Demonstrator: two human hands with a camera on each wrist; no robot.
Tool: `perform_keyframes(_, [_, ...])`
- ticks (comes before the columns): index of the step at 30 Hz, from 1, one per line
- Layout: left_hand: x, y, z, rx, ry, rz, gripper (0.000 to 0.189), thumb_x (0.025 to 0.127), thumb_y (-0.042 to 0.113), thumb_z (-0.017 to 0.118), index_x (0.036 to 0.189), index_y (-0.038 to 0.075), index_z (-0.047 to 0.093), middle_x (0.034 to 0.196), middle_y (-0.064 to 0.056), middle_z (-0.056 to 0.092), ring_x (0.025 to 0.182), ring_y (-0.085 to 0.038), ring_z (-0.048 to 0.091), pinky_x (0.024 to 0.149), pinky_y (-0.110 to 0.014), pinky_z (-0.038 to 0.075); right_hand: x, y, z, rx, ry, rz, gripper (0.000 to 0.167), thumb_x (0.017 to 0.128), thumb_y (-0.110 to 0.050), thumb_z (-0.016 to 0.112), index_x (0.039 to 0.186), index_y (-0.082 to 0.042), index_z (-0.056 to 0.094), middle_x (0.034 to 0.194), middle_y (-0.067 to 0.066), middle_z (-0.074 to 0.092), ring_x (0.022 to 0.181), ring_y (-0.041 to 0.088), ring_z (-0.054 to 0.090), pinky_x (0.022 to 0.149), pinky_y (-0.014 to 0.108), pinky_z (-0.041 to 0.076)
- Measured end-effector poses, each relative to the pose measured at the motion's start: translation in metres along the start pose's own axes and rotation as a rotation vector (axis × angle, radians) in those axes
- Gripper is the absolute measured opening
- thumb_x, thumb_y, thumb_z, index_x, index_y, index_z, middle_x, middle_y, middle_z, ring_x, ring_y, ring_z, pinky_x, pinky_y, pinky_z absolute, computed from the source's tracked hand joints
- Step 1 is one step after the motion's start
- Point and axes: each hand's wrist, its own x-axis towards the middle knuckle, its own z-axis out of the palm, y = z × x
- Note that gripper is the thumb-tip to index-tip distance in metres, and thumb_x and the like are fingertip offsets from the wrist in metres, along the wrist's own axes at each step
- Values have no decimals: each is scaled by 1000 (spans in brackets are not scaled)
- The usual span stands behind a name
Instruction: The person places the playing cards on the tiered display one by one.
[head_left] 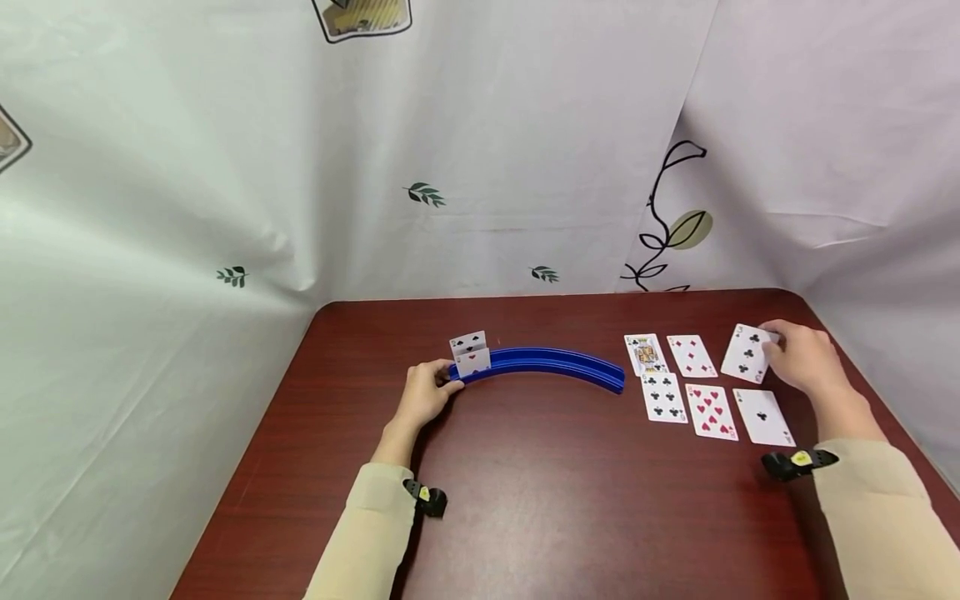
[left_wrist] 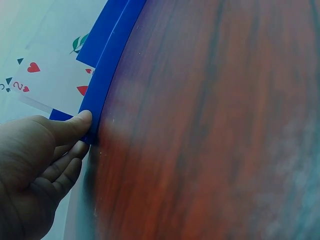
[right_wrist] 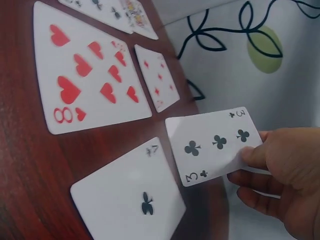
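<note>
My left hand (head_left: 424,392) pinches the left end of a curved blue card holder (head_left: 555,360), thumb on its front edge. Standing in the holder's slots by that hand are a two of hearts (left_wrist: 55,80) and, behind it, a spade card (head_left: 468,341). At the right, my right hand (head_left: 806,357) grips a three of clubs (right_wrist: 217,145) by its edge between thumb and fingers. In the right wrist view, the ace of clubs (right_wrist: 130,192) lies nearest that card, with the eight of hearts (right_wrist: 90,75) and five of diamonds (right_wrist: 157,77) beyond.
A face card (head_left: 645,353) and a six of clubs (head_left: 663,397) lie face up at the left of the card rows, overlapping slightly. The reddish-brown table (head_left: 570,500) ends at a white printed cloth (head_left: 487,233) behind and at both sides.
</note>
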Motion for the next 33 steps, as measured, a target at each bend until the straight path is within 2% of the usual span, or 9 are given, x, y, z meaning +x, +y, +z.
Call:
perform_keyframes(7, [0,-1,0,-3,7,8,31,83,4,83,112,-5,73,92,-15,75,84,-26,73,80,-41,60,-3,-5,-6,27,40,-19,28,100,-3,53,125,8,56,117,40,53,104,56,46,85,71,35])
perform_keyframes(12, [0,0,-1,-3,9,9,32,83,4,83,112,-5,73,92,-15,75,84,-26,73,80,-41,60,-3,-11,-4,32,96,-50,26,100,-5,55,123,7,59,107,36,60,94,49,49,78,63,37])
perform_keyframes(15, [0,0,-1,2,5,5,32,84,5,83,113,-5,73,92,-16,75,85,-27,73,80,-41,60,-4,-15,-2,47,121,-52,26,100,-6,56,122,9,60,101,36,61,92,48,48,80,62,34])
perform_keyframes(23, [-1,-1,-1,2,4,8,31,84,5,83,112,-5,73,92,-16,75,84,-26,73,79,-41,60,-7,-28,9,96,205,-81,26,97,-2,61,121,9,64,92,29,67,80,37,58,65,39,39])
perform_keyframes(33, [-2,-1,1,23,14,29,31,84,2,81,113,-6,72,92,-16,74,85,-27,72,79,-43,59,-8,-47,20,144,236,-154,24,95,0,64,118,8,67,91,28,68,82,41,64,69,40,42])
